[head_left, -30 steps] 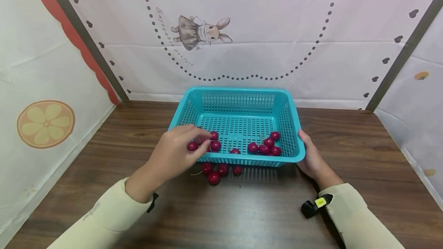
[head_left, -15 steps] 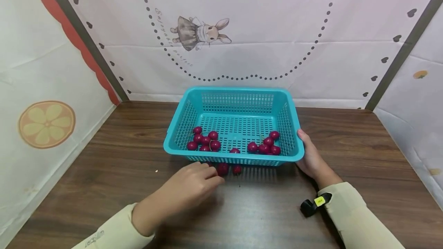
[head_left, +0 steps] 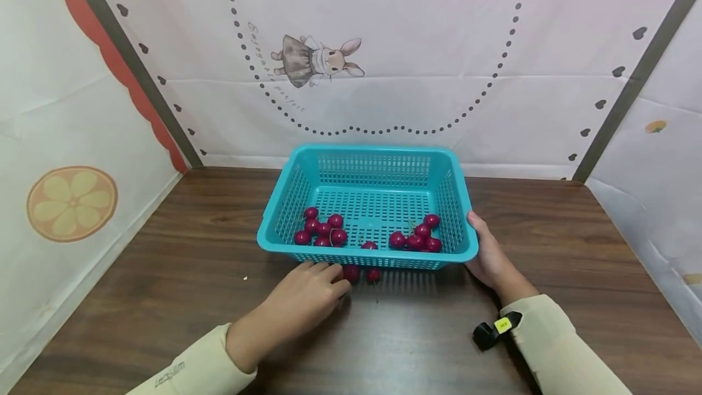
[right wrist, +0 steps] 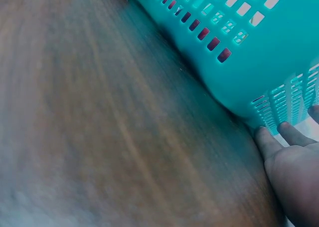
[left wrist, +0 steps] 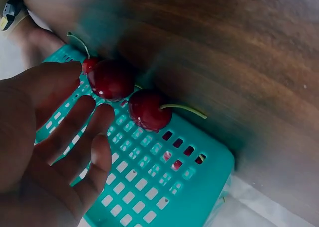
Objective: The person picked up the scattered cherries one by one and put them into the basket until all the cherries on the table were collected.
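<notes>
In the head view my left hand (head_left: 304,300) is at the front of a turquoise plastic basket (head_left: 362,256), its back upward. The left wrist view shows thumb and fingers apart and bent beside cherries on the table; no cherry is plainly pinched. One cherry (left wrist: 149,110) has a green stem; a larger-looking cherry (left wrist: 110,80) is near the thumb tip. Two cherries, one of them a cherry (head_left: 373,275) to the right, show beyond the hand in the head view. My right hand (head_left: 490,264) rests at the basket's right end, fingers (right wrist: 294,134) extended against its outer wall.
Inside the basket lie several cherries (head_left: 323,228) at left, several cherries (head_left: 415,242) at right and one between. The brown wooden table (head_left: 411,340) meets a printed white cloth wall (head_left: 411,35) at the back. A small white speck (head_left: 245,278) lies left of the basket.
My left hand has moved from over the basket's left side down to the cherries in front, hiding some of them. My right hand keeps its place. The view has shifted slightly.
</notes>
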### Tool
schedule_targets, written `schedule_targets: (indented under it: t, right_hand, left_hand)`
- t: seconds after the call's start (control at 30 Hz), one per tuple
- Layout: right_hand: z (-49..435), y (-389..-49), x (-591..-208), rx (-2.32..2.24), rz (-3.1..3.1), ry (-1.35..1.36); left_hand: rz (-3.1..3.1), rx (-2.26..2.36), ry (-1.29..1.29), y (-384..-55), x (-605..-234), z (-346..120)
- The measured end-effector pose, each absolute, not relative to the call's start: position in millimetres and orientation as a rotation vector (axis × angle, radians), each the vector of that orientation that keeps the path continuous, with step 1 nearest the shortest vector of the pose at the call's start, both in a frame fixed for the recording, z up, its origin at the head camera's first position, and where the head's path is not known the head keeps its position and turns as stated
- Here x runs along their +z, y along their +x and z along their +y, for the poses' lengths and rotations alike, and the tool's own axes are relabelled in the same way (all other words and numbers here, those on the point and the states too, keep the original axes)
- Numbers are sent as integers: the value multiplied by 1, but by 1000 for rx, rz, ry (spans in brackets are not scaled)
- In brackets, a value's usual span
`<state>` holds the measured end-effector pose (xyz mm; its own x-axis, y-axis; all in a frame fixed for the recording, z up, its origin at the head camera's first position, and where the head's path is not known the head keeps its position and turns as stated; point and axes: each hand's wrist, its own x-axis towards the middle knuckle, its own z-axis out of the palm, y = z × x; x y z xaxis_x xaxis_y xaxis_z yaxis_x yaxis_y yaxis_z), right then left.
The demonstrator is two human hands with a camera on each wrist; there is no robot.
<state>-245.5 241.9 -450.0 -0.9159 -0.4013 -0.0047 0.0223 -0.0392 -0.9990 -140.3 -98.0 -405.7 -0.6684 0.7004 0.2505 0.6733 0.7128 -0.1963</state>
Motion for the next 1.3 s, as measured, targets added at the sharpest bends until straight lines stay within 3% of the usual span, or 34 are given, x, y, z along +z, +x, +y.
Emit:
schedule_targets:
  t: [1.3]
  right_hand:
    - [240,-244,-450,-2029,1957,-398]
  left_hand:
    - [-2861,72,-1092,-142,-408,-93]
